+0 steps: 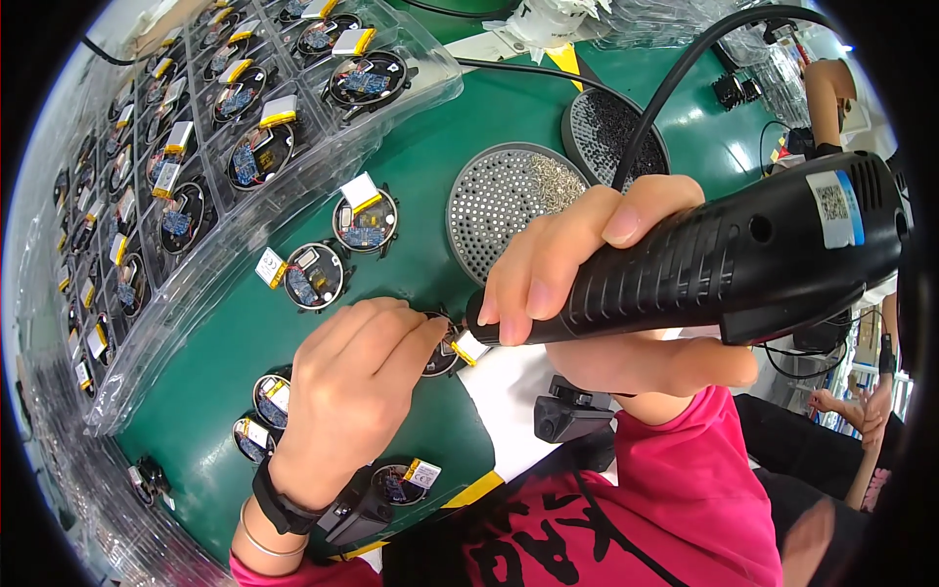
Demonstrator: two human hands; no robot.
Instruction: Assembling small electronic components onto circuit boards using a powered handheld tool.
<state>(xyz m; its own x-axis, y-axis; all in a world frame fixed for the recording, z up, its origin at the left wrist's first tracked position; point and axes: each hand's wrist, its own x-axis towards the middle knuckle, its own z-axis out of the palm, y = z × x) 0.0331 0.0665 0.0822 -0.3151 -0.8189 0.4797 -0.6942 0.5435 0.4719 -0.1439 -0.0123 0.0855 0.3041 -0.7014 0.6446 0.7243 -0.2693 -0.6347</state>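
Observation:
My right hand [587,264] is wrapped round a black electric screwdriver [675,259], whose front end points down and left. Beneath that end sits a small round black housing [440,360] with a white and yellow battery [470,346] at its side. My left hand [357,377] has its fingers closed at this housing's rim, covering part of it. The screwdriver's tip and the spot it meets are hidden. Just beyond my left hand lie two similar open housings, one with a blue circuit board [364,237], the other [315,275] with its battery outside.
Clear plastic trays [284,186] of similar housings fill the left. A perforated grey dish [494,201] holds silver screws; another dish [611,132] holds dark ones. More housings [269,401] lie near my left wrist. A black cable [675,78] arches overhead. Other people's arms [827,98] show at right.

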